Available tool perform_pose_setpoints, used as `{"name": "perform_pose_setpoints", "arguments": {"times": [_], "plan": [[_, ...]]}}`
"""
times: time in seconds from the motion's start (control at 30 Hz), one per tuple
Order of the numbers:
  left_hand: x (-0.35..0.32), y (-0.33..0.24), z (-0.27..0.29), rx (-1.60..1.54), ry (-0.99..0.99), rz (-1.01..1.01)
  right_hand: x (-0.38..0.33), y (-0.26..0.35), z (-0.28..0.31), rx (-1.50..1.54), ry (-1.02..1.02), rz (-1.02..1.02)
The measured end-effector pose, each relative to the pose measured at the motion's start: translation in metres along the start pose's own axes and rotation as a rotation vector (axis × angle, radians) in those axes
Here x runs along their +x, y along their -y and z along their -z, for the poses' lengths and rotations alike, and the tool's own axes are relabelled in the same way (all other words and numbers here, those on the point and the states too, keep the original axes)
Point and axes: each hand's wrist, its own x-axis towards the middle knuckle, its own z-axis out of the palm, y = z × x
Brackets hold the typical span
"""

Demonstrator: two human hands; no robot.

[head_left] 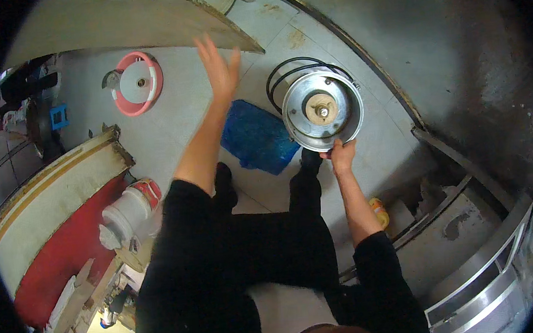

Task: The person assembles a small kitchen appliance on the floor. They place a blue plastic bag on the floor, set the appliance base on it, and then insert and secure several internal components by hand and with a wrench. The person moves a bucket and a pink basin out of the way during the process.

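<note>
Above the tiled floor (175, 120), right hand (342, 155) holds metal pot (323, 110); left hand (218, 67) open.

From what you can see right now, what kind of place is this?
Probably a small repair workshop or a storage corner, not a tidy room. The right hand holds a round metal housing with a black cable, a pink-rimmed disc lies on the stained tile floor, and the left hand is raised, open.
</note>
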Motion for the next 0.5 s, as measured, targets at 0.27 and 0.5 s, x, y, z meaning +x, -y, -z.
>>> {"name": "perform_pose_setpoints", "arguments": {"times": [0.27, 0.5], "plan": [[-0.194, 0.063, -0.097, -0.504, 0.122, 1.106, 0.028, 0.022, 0.060, 0.061, 0.087, -0.173], [-0.099, 0.077, -0.138, -0.953, 0.482, 1.190, 0.087, 0.007, 0.021, 0.729, 0.024, -0.189]]}}
